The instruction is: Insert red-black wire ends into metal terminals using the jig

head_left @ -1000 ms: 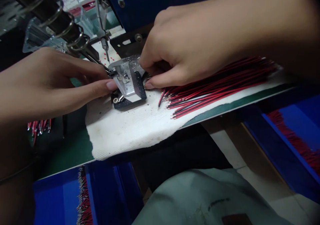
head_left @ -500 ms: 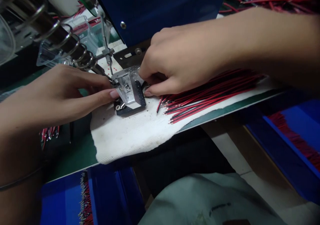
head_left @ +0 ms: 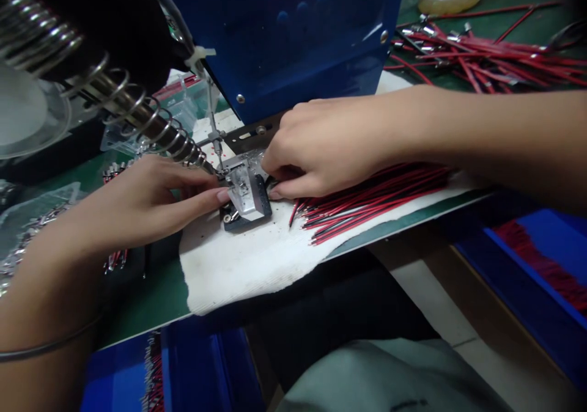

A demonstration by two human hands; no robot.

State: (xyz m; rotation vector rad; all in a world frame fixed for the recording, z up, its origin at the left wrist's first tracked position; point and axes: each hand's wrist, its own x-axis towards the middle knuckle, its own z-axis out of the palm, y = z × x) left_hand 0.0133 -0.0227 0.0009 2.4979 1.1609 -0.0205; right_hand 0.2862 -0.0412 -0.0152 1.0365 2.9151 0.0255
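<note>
A small metal fixture [head_left: 250, 198] on a dark base sits between my hands on a white cloth [head_left: 229, 280]. At its left side, my left hand [head_left: 151, 201] is closed, with thumb and forefinger against the fixture; whatever they pinch is hidden. My right hand [head_left: 321, 146] is curled closed at the right side, its fingertips low beside the block, and what they hold does not show. Above the left fingertips, a spring-wrapped soldering iron [head_left: 158, 121] slants down to the fixture, along with a thin metal feed rod [head_left: 212, 115]. Red and black wires [head_left: 367, 201] lie under my right forearm.
A blue machine housing [head_left: 293, 45] stands behind the fixture. More red wires with metal ends [head_left: 472, 54] are heaped at the back right. A bag of small metal parts [head_left: 34, 235] lies left. Blue bins [head_left: 545, 253] holding wires sit below the table edge.
The camera view has shifted, so the table and both hands appear lower and slightly right. Both hands stay at the fixture with much the same grip.
</note>
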